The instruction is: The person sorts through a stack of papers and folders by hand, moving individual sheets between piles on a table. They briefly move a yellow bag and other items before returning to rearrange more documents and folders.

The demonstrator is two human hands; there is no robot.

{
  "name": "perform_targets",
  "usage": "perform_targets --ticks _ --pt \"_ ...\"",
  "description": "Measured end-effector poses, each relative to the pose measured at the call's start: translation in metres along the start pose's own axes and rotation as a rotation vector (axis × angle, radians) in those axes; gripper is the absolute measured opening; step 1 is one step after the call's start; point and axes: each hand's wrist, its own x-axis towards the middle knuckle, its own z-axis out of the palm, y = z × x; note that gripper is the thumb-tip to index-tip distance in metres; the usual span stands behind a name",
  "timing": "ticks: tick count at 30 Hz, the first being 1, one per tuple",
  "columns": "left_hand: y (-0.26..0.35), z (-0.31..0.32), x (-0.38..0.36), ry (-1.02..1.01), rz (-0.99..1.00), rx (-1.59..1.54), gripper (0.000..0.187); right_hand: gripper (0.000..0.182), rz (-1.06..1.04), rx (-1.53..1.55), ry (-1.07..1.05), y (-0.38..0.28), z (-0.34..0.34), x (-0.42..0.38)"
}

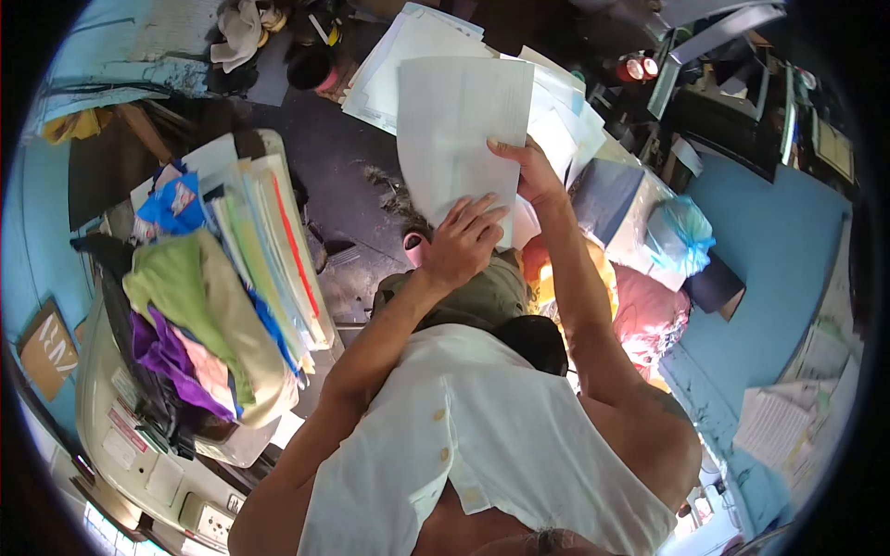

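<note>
A large sheet of white paper (454, 120) with faint lines is held up in front of me. My right hand (532, 171) grips its right edge, thumb across the front and fingers behind. Lower down, my left hand (466, 243) rests on the sheet's bottom part, back of the hand up and fingers laid out over the paper. Behind the sheet spreads a pile of loose white papers (385, 79), partly covered by it.
At left, a pale chair (107, 361) bears folders (269, 250) and folded clothes (171, 278). A blue plastic bag (681, 236) and a pink bundle (649, 310) sit at right. A pink cup-like object (414, 246) is near the floor. Red cans (637, 69) stand at the back right.
</note>
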Motion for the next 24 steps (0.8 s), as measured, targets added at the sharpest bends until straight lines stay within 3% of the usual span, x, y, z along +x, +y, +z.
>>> perform_targets --ticks 3,4,7,11,12,14,15,17,19,20,21,22,23,24 --pt "0.025 -0.028 -0.011 -0.033 0.005 -0.150 0.033 0.042 -0.079 -0.148 0.029 -0.004 0.029 -0.054" --pt "0.031 -0.047 -0.013 -0.066 0.079 -0.161 0.054 0.041 -0.129 -0.200 0.032 -0.004 0.034 -0.069" --pt "0.054 -0.085 -0.023 0.199 0.047 -0.315 0.058 0.039 -0.225 -0.252 0.015 -0.004 0.048 -0.117" --pt "0.050 -0.100 -0.040 0.547 -0.300 -0.496 0.061 0.041 -0.297 -0.281 -0.017 0.003 0.058 -0.190" --pt "0.040 -0.097 -0.043 0.541 -0.440 -0.615 0.063 0.041 -0.309 -0.263 -0.029 0.006 0.057 -0.207" --pt "0.032 -0.103 -0.049 0.435 -0.748 -0.976 0.071 0.043 -0.321 -0.187 -0.063 0.011 0.060 -0.240" --pt "0.031 -0.113 -0.055 0.268 -0.941 -1.230 0.060 0.042 -0.322 -0.216 -0.019 0.015 0.062 -0.255" --pt "0.025 -0.101 -0.068 0.059 -0.849 -1.738 0.055 0.043 -0.328 -0.256 0.095 0.026 0.062 -0.278" --pt "0.046 -0.085 -0.082 0.097 -0.868 -1.660 0.049 0.048 -0.359 -0.425 0.271 0.060 0.035 -0.274" --pt "0.067 -0.089 -0.085 0.065 -0.811 -1.576 0.048 0.049 -0.400 -0.934 0.403 0.084 -0.005 -0.262" --pt "0.070 -0.077 -0.092 -0.021 -0.814 -1.446 0.043 0.048 -0.333 -1.068 0.473 0.099 0.000 -0.273" --pt "0.079 -0.072 -0.098 -0.085 -0.851 -1.404 0.042 0.046 -0.365 -1.125 0.457 0.115 0.001 -0.284" --pt "0.088 -0.070 -0.102 -0.128 -0.876 -1.354 0.041 0.043 -0.336 -0.905 0.287 0.126 -0.003 -0.302" --pt "0.092 -0.063 -0.104 -0.163 -0.886 -1.307 0.040 0.042 -0.357 -0.842 0.338 0.140 -0.004 -0.315"
